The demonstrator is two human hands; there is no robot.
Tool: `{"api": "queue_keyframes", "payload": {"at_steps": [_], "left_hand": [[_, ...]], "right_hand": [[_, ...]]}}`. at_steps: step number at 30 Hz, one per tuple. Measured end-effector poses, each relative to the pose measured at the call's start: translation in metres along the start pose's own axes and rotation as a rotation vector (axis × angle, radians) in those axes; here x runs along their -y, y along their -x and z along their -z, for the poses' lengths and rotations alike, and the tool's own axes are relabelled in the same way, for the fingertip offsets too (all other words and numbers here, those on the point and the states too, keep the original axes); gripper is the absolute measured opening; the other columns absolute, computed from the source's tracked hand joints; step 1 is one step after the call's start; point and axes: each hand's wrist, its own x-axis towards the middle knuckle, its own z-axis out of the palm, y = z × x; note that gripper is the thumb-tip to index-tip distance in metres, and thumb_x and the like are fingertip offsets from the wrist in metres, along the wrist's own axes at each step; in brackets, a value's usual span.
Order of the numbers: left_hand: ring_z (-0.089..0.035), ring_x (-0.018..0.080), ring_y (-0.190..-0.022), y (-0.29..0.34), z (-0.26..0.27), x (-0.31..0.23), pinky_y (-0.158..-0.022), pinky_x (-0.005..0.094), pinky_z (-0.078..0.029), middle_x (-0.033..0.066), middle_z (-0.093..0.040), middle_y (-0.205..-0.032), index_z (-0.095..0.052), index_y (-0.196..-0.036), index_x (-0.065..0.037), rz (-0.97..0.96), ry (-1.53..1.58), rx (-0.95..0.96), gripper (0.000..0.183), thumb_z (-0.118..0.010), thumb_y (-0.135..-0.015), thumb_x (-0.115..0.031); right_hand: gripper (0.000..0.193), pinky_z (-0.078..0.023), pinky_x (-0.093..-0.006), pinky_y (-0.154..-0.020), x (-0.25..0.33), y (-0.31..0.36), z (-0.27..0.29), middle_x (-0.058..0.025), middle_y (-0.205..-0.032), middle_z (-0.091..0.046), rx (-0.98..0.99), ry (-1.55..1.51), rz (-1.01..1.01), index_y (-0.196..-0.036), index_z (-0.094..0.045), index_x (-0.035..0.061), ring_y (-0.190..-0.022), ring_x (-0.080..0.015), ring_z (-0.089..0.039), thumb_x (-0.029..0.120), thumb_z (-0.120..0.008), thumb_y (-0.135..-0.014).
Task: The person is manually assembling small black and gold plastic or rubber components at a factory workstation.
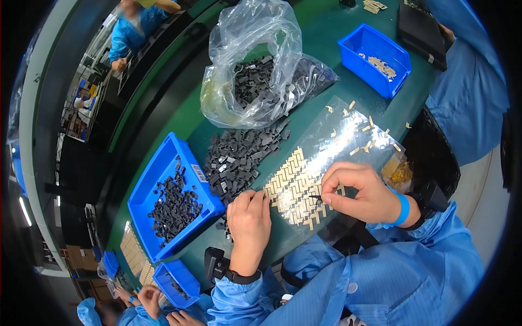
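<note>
My right hand (pixel 361 193), with a blue band at its wrist, is over the clear plastic sheet (pixel 343 117). Its thumb and index finger pinch a small dark thing (pixel 316 196), too small to make out fully. Under it, rows of small pale beige parts (pixel 293 182) lie in a zigzag pattern on the sheet. My left hand (pixel 249 220) is curled at the sheet's left edge, beside a loose pile of small black rectangular pieces (pixel 236 155). Its fingertips are closed together near the pattern's left side; what they hold, if anything, is hidden.
Behind the pile stands an open clear bag (pixel 217 103) of black pieces. A large blue bin (pixel 142 187) of black pieces is left; a smaller blue bin (pixel 348 46) with beige parts is back right. Loose beige parts (pixel 365 145) are scattered. Co-workers' hands (pixel 149 301) show lower left.
</note>
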Motion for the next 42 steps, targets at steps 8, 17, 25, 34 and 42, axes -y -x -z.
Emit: {"api": "queue_keyframes", "payload": {"at_steps": [8,17,25,34,42], "left_hand": [[-0.062,0.0233,-0.073,-0.003,0.026,-0.007,-0.061,0.0276,-0.05,0.0119,-0.062,-0.086,-0.064,-0.086,0.001,0.097,0.172,-0.071,0.017,-0.062,-0.069,0.007],[-0.059,0.0166,-0.094,0.008,0.062,-0.045,-0.08,0.0267,-0.048,0.0119,-0.059,-0.104,-0.058,-0.103,0.005,0.507,1.695,0.51,0.031,-0.059,-0.074,0.017],[-0.057,0.0124,-0.078,0.021,0.033,-0.058,-0.068,0.024,-0.046,0.0118,-0.06,-0.103,-0.057,-0.101,0.002,0.745,2.016,0.253,0.018,-0.053,-0.084,0.004],[-0.057,0.0162,-0.092,0.027,0.016,-0.091,-0.079,0.0302,-0.047,0.0097,-0.059,-0.103,-0.055,-0.111,0.002,0.819,2.001,-0.084,0.023,-0.053,-0.089,-0.007],[-0.06,0.0206,-0.084,0.02,0.016,-0.082,-0.076,0.0326,-0.051,0.0131,-0.057,-0.098,-0.052,-0.112,0.005,0.687,1.742,-0.241,0.028,-0.05,-0.093,-0.016]], "right_hand": [[0.007,-0.046,-0.0278,-0.065,-0.001,0.002,0.001,-0.009,-0.082,-0.059,0.061,-0.036,0.033,-0.082,-0.059,-0.0028,-0.072,-0.0169,-0.057,0.003,-0.063,-0.079],[0.029,-0.048,-0.0287,-0.069,0.021,-0.003,-0.02,-0.0122,-0.09,-0.061,0.068,-0.209,0.198,-0.103,-0.058,-0.0025,-0.079,-0.0195,-0.06,0.005,-0.068,-0.077],[0.029,-0.049,-0.0297,-0.062,0.02,0.005,-0.024,-0.0109,-0.078,-0.063,0.066,-0.095,0.197,-0.098,-0.057,-0.0014,-0.07,-0.0219,-0.063,0.002,-0.072,-0.073],[0.028,-0.048,-0.0317,-0.057,-0.008,0.005,-0.04,-0.0112,-0.08,-0.06,-0.176,0.244,0.563,-0.096,-0.059,-0.0002,-0.066,-0.0258,-0.06,-0.002,-0.069,-0.07],[0.027,-0.046,-0.033,-0.073,-0.002,0.011,-0.033,-0.0163,-0.09,-0.062,-0.112,-0.045,0.256,-0.097,-0.055,-0.0007,-0.079,-0.0255,-0.061,-0.002,-0.068,-0.072]]}}
